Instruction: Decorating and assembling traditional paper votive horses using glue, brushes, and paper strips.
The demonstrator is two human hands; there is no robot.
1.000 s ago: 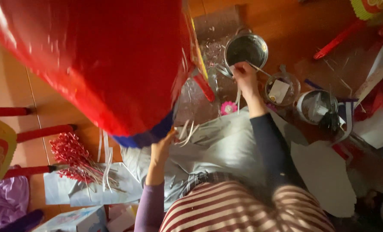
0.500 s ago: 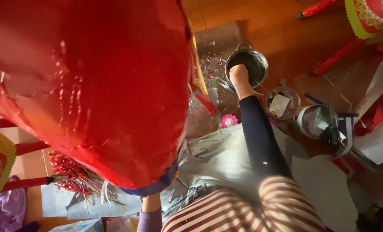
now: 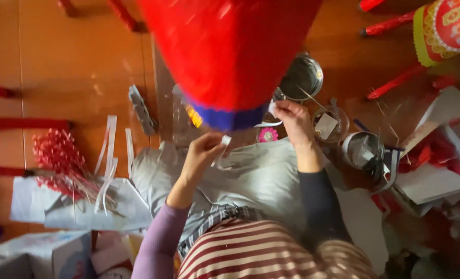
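A big red lantern body [image 3: 230,46] with a blue rim [image 3: 230,118] hangs over the grey cloth [image 3: 250,175] on my lap. My left hand [image 3: 203,155], in a purple sleeve, pinches a small white paper piece [image 3: 224,140] just below the blue rim. My right hand [image 3: 294,121], in a dark sleeve, grips a white paper strip [image 3: 271,111] at the rim's right end. Part of the rim is hidden behind the red body.
A metal pot [image 3: 303,77] stands beyond my right hand, with a glass jar [image 3: 329,124] and a metal cup [image 3: 365,150] to its right. A pink flower [image 3: 267,135] lies near the rim. White paper strips [image 3: 108,150] and red tasselled sticks [image 3: 59,155] lie left. Red sticks [image 3: 395,81] and paper scraps lie right.
The red lantern body has swung from the left to the upper middle. My right hand has come back from the metal pot to the blue rim. My left hand has come into view holding paper.
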